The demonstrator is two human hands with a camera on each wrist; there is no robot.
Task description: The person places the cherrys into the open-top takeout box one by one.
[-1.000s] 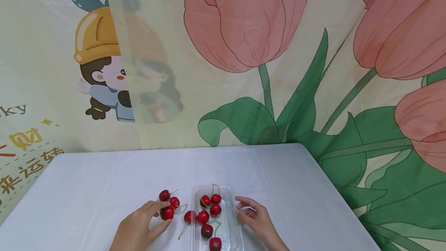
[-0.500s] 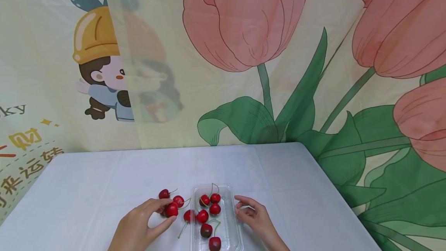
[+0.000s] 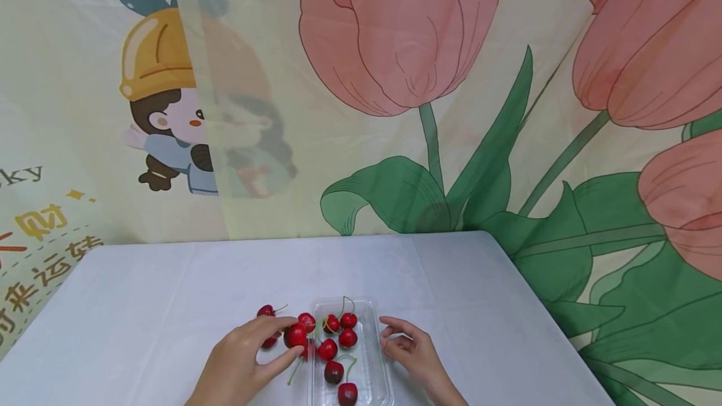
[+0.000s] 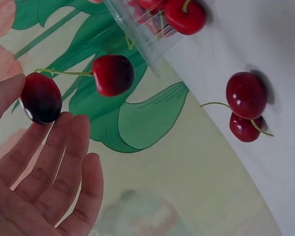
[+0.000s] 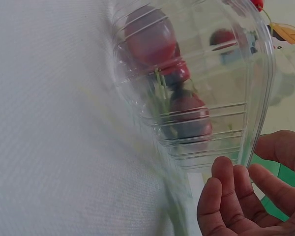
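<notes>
My left hand (image 3: 239,356) pinches a dark red cherry (image 4: 41,98) between thumb and fingertips. A green stem joins it to a second cherry (image 4: 113,75), which juts out from the fingers toward the tray. Both overlap the left rim of the clear plastic tray (image 3: 372,356) in the head view. Inside lie several red cherries (image 3: 348,338), some with stems. On the other side, the right hand (image 3: 414,356) has its fingers loosely bent, fingertips right at the tray's rim (image 5: 263,98), around nothing else.
Two cherries (image 4: 246,96) lie on the white table left of the tray, partly behind the left hand in the head view. Another cherry (image 4: 185,15) sits against the tray's left side. Behind the table (image 3: 169,293) hangs a tulip-printed cloth (image 3: 395,36).
The left hand has moved right toward the tray, carrying the pinched cherry and the one joined to it away from the cherries on the table. The right hand and tray stay put.
</notes>
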